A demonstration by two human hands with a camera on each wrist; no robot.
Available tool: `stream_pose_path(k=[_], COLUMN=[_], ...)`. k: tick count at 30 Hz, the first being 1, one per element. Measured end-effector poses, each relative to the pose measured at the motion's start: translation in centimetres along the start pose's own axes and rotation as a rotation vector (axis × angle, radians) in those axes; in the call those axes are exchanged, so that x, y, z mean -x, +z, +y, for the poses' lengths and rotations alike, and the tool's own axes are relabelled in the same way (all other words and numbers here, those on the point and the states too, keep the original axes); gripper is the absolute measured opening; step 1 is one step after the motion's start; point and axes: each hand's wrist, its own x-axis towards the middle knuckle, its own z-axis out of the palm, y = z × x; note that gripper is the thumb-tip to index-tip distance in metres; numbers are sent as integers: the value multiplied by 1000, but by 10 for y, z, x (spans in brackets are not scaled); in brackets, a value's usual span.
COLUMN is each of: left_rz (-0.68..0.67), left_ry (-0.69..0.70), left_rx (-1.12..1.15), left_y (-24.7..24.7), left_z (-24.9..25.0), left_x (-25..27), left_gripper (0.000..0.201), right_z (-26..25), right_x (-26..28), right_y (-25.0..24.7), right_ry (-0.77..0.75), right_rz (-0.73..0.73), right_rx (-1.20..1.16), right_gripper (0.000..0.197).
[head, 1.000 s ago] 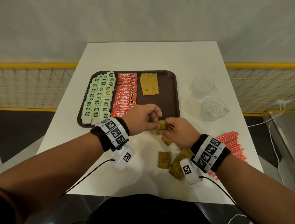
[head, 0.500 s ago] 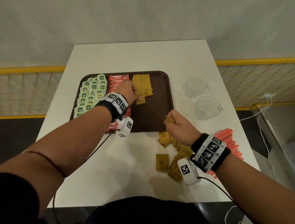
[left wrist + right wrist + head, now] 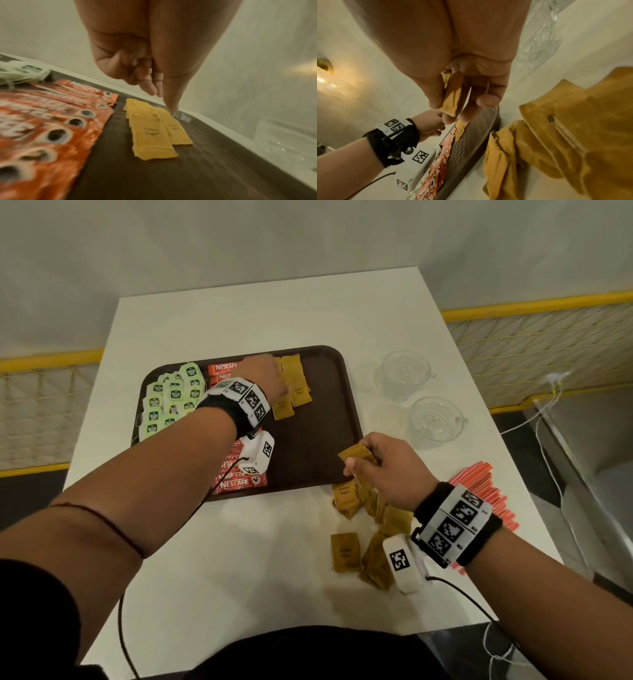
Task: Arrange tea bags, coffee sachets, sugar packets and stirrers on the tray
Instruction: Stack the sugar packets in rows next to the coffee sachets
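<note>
I have my left hand (image 3: pixel 263 376) over the far part of the tray (image 3: pixel 346 419), above the sugar row (image 3: pixel 154 129). In the left wrist view its fingers are loosely curled and hold nothing, with one fingertip pointing down at the far end of the row. My right hand (image 3: pixel 383 467) pinches a few sugar packets (image 3: pixel 356 455) just off the tray's near right corner, above the loose sugar pile (image 3: pixel 370 529) on the table.

To do this well, I would feed one packet at a time across to the left hand and lay each just near of the last, overlapping like the coffee sachets (image 3: pixel 236 477) to the left. The packets are limp, so I would grip by an edge and press flat. The tea bags (image 3: pixel 171 402) fill the left side; the stirrers (image 3: pixel 486 491) lie off the tray, on the table at the right.
</note>
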Motion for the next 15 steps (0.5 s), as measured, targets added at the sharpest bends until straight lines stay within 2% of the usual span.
stream_pose_path(k=[3,5,10,15], left_rz=[9,-28,-20,-70], left_ry=[208,303,357,395], left_rx=[-1,-84,-221,-185], left_y=[7,14,24,22], left_z=[16,28,38,31], left_x=[-10,-15,-26,-31], left_gripper=[24,23,25,22], right_z=[2,3,6,2], right_x=[-2,-3,-2,-2], right_y=[1,2,-4,-8], right_ry=[19,45,123,116], right_rz=[26,40,2,-9], right_rx=[-1,-2,-164,-202], right_gripper=[13,16,6,16])
